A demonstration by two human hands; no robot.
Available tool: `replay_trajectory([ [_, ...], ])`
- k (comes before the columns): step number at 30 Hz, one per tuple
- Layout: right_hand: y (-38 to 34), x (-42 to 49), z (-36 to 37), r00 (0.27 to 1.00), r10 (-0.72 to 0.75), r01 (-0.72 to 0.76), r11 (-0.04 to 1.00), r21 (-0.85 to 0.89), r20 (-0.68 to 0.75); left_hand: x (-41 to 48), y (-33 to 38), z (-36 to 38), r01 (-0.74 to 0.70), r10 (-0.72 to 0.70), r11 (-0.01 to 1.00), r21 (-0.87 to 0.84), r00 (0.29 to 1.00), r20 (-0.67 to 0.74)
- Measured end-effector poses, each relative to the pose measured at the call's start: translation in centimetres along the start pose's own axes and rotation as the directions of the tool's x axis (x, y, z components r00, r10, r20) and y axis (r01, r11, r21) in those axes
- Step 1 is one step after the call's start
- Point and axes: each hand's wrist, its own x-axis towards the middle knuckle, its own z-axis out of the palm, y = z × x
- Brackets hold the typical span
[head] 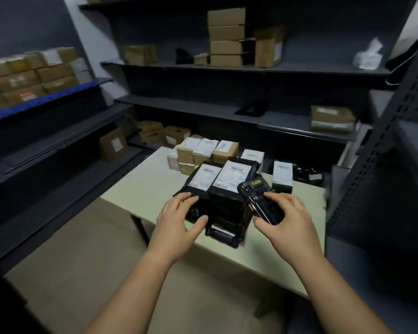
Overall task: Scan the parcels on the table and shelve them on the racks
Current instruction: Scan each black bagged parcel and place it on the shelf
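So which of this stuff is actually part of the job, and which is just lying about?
In the job: handheld scanner in right hand; black parcels, left hand on them; small boxes on table; racks.
Lying about: stacked cartons already shelved; crumpled white wrapping, upper right shelf.

parcels: black, white labels | table: pale green | scanner: black, yellow sticker | cardboard boxes: brown | racks: dark grey | upright: dotted with holes | left shelf edge: blue

parcel labels blurred, no text legible
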Motion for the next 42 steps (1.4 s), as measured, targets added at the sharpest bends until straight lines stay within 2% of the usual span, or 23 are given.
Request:
replay_trajectory([
  [6,2.8,6.7,2.7,0.996,0.082,-0.083,0.996,-0.019,-0.039,9.0,-3.1,4.1,0.027,-0.028,1.0,0.007,0.994,0.104],
  [12,3.3,11.1,6.7,0.989,0.15,-0.15,0.988,-0.038,0.003,15.4,-7.1,7.1,0.08,-0.088,0.996,0.046,0.973,0.212],
  [19,3.2,14.1,10.1,0.971,0.237,-0.239,0.967,-0.092,-0.033,20.9,-11.2,11.6,0.094,-0.177,0.971,0.221,0.902,0.393],
  [23,2.8,15.1,11.8,0.961,0.263,-0.274,0.95,-0.151,-0.087,22.5,-12.6,13.9,0.024,-0.174,0.953,0.302,0.86,0.479],
  [37,-0.4,16.5,15.7,0.915,0.327,-0.373,0.91,-0.184,-0.236,26.5,-16.6,13.3,-0.13,-0.069,0.939,0.318,0.835,0.545],
  [42,-1.3,16.1,15.8,0.904,0.338,-0.39,0.903,-0.182,-0.263,25.2,-15.1,14.5,-0.09,-0.105,0.945,0.314,0.827,0.553],
])
